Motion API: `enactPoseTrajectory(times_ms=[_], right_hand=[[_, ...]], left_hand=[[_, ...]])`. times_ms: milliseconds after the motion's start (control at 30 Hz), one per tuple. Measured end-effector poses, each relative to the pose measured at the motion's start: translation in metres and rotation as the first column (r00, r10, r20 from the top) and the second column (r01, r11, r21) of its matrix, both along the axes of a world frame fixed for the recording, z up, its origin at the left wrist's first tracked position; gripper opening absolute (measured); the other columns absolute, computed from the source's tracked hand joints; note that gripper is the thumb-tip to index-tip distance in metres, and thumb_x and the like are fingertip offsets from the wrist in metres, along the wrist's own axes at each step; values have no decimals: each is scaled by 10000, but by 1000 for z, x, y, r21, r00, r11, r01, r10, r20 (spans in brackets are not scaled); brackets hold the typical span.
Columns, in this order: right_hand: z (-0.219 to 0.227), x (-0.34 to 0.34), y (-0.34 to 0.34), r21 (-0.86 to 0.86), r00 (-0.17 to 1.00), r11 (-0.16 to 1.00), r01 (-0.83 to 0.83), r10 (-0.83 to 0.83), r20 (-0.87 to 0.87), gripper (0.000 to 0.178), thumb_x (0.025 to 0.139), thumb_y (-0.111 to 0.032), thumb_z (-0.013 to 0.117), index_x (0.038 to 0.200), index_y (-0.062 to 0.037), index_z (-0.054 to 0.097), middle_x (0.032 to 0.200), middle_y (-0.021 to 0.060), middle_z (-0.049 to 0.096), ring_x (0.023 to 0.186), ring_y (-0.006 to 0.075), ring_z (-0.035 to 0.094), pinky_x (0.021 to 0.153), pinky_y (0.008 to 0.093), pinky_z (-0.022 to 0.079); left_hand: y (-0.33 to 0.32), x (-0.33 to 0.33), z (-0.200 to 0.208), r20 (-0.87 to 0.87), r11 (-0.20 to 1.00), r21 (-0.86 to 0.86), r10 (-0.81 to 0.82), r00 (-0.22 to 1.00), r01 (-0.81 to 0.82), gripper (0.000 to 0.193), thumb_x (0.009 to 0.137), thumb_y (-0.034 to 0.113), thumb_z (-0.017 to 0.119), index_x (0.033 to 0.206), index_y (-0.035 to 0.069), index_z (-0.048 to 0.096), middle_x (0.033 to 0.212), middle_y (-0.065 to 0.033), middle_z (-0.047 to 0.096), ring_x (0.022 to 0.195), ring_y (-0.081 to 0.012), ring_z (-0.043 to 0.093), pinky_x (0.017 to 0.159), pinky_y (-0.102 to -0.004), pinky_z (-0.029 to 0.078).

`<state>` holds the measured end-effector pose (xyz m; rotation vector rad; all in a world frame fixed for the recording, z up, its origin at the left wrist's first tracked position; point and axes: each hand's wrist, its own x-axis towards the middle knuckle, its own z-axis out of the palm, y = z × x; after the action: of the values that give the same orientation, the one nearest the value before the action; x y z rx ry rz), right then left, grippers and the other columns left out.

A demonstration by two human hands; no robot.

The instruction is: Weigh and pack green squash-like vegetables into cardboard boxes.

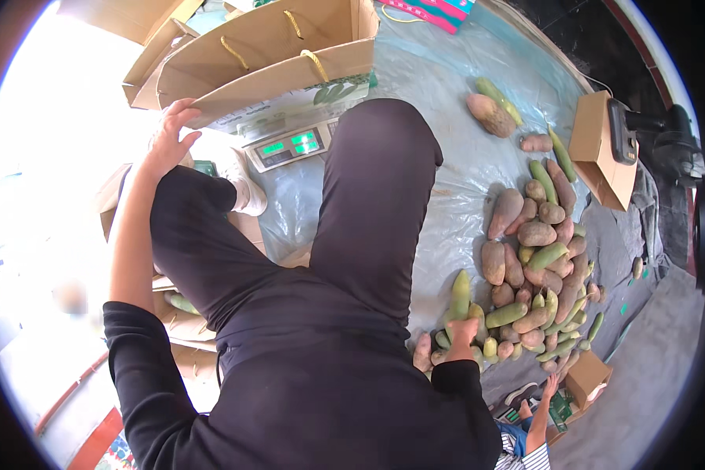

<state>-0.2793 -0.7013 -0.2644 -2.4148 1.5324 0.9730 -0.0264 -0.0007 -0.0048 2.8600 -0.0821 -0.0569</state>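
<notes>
My left hand [168, 141] is at the near left corner of a tall cardboard carton [278, 77] with yellow rope handles. Its fingertips touch the carton's edge, and the thumb is spread apart from them. Beneath the carton sits a digital scale [291, 146] with a lit green display. On my right, my right hand [463, 332] is closed around the lower part of a long pale green vegetable [460, 291]. It lies at the near edge of a heap of brown sweet potatoes [536, 233] and similar green vegetables [506, 315]. My fingers partly hide the grip.
Blue plastic sheeting [446, 180] covers the ground. A small cardboard box [603, 149] stands by a dark stand at the far right. Another person's hand [551, 384] is near an open box [587, 380] at lower right. More cartons [184, 317] stand beside my left leg.
</notes>
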Motion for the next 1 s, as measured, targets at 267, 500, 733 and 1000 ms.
enactPoseTrajectory(times_ms=[267,500,733,1000], right_hand=[[-18,-7,25,459,866,767,448,-499,-11,470,592,-240,834,977,-83,617,828,51,638,684,212,596,573,362,450],[-3,39,45,749,825,549,370,-565,7,389,664,-246,795,961,-100,591,827,5,617,677,132,560,622,293,448],[101,190,102,750,818,584,-312,-237,524,367,654,-74,749,981,-17,593,843,14,615,769,115,569,706,282,456],[258,377,200,39,183,366,-930,369,911,531,571,-126,763,1041,19,564,940,87,562,912,221,552,805,331,444]], left_hand=[[-13,12,1,-21,978,-180,103,994,-105,406,736,-2,632,1124,37,523,1096,-122,546,1067,-271,516,958,-337,386],[-2,28,-24,-56,966,-92,236,970,-241,349,764,41,618,1111,70,590,1082,-142,586,1040,-298,556,888,-375,444],[-14,35,-19,-115,960,8,281,953,-281,204,806,113,596,1002,91,647,965,-122,630,962,-318,594,843,-407,461],[-19,20,0,-154,949,-1,313,937,-317,208,794,91,612,992,96,677,950,-130,631,945,-323,605,844,-403,470]])
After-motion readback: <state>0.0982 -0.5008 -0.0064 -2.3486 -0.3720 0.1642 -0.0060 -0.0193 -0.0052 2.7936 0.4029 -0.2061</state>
